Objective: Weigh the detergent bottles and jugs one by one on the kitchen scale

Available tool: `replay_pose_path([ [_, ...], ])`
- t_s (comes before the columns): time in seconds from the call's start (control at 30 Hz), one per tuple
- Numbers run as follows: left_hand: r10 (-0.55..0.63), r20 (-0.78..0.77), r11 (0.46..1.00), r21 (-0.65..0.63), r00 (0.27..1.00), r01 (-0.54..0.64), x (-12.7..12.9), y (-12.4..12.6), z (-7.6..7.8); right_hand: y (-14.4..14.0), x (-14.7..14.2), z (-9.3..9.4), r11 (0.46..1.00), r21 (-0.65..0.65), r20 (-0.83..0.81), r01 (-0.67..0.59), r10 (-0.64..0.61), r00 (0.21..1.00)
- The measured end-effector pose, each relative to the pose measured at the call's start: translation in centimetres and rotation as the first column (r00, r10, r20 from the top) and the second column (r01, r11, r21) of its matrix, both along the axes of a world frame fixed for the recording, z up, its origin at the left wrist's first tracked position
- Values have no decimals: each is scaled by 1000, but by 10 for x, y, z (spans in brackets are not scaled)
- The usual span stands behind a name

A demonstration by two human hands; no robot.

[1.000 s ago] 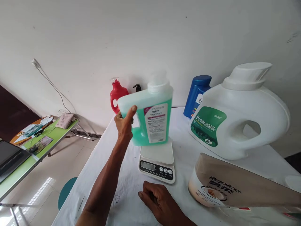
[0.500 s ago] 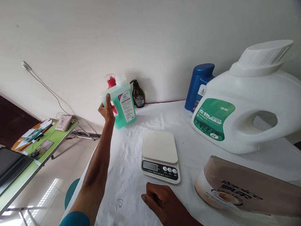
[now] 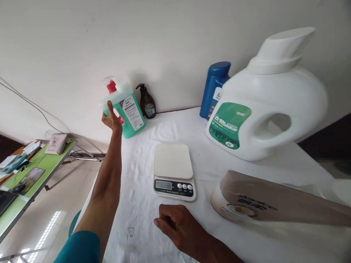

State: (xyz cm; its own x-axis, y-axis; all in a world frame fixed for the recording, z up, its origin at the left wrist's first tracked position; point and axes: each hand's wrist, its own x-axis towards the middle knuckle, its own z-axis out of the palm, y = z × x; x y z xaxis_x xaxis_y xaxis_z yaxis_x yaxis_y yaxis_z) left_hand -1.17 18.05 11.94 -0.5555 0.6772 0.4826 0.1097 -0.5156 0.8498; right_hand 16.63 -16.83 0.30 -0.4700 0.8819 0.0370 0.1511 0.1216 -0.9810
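Observation:
My left hand [image 3: 112,118] is closed round the handle of a jug of green liquid [image 3: 128,118] with a white label, at the back left of the white-clothed table [image 3: 175,126]. A red bottle top [image 3: 111,86] shows behind the jug. To its right stands a dark brown pump bottle [image 3: 148,104]. My right hand [image 3: 178,224] is curled into a loose fist in front of the white kitchen scale [image 3: 174,162], with nothing visible in it. The scale's plate is bare, and its display [image 3: 163,185] shows no readable digits.
A large white detergent jug [image 3: 274,106] and a blue bottle [image 3: 214,91] stand at the back right. A beige Rejoice bottle [image 3: 263,199] lies at the front right. Left of the table is a green desk [image 3: 41,175] holding papers and a mouse.
The view has turned, so everything sits further left and a little higher in the picture. My left hand keeps its grip on the green jug; my right hand stays curled before the scale.

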Motion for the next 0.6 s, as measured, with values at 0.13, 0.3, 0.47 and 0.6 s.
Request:
replay_pose_path([
  [0.13,115,-114,993,24,987,-113,-6,-8,0,0,-1,4,999,10,-63,31,-31,998],
  [0.3,361,-363,931,94,859,-352,2,-45,17,2,0,8,996,65,-71,55,-50,996],
  [0.47,121,-573,985,172,811,-25,58,-114,27,3,0,9,993,98,-74,58,-51,996],
  [0.6,-166,-597,961,82,785,265,98,-167,23,3,0,7,992,109,-84,61,-52,995],
])
